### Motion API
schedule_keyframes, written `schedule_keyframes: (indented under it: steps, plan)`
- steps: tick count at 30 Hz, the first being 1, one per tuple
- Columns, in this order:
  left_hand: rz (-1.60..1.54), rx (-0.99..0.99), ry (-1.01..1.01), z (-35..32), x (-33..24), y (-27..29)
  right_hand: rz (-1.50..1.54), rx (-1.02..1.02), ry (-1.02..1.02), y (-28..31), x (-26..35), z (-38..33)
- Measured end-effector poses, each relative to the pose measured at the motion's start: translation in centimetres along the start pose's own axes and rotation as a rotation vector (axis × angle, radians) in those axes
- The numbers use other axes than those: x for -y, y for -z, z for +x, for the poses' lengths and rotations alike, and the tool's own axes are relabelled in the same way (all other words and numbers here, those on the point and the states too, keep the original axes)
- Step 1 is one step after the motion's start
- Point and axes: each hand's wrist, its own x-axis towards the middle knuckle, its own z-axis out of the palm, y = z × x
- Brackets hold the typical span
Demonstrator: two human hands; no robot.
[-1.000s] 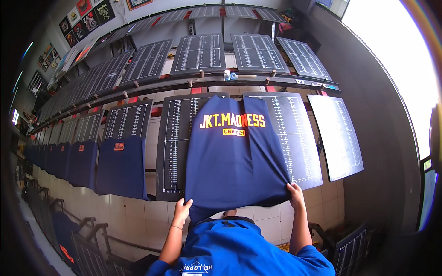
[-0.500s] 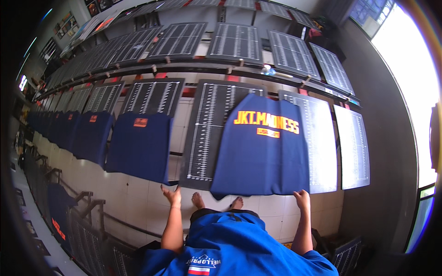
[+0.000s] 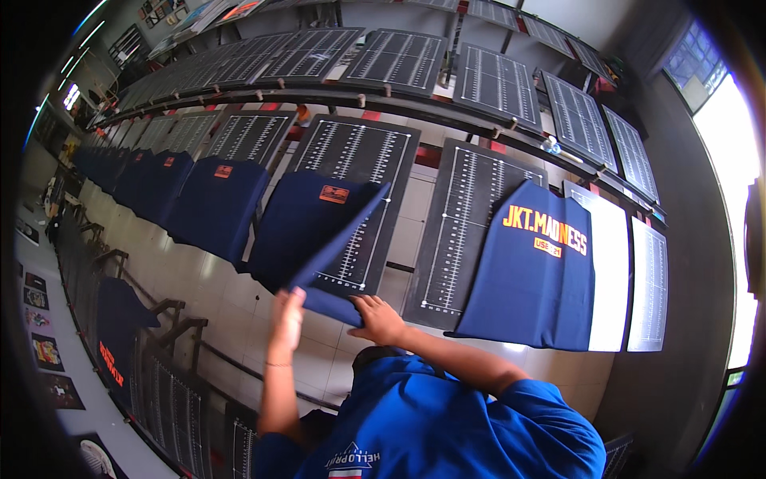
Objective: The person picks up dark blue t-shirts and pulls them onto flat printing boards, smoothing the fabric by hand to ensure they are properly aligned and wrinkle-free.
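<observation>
Board [image 3: 359, 243] part-hidden by navy cloth [image 3: 307, 215]; near edge: left hand [image 3: 287, 315] blurred, grip unclear; right hand [image 3: 381, 321] pinching cloth. Floor gap [image 3: 409, 230] rightward.

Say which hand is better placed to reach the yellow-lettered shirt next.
Right, likely: the right hand is nearer the yellow-lettered shirt than the left hand; both are at the folded shirt.

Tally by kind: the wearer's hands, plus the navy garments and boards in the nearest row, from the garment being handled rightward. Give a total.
Left hand and right hand: 2
Navy garments: 2
Boards: 4
Total: 8
</observation>
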Motion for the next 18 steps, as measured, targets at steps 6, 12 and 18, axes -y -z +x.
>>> schedule_keyframes:
  steps: [6, 12, 18]
  plan:
    - [-1.021, -0.144, -0.499, 0.7, -7.7, 9.3, 0.326, 0.01, 0.069, -0.9, 6.0, 8.5]
    - [-1.142, -0.023, -0.217, -3.7, -7.0, 4.6, 0.667, -0.145, 0.469, 3.7, 15.1, 9.7]
    - [-0.865, -0.066, -0.432, -9.3, -15.0, 5.0, 0.349, 0.058, 0.322, 12.1, 17.5, 5.3]
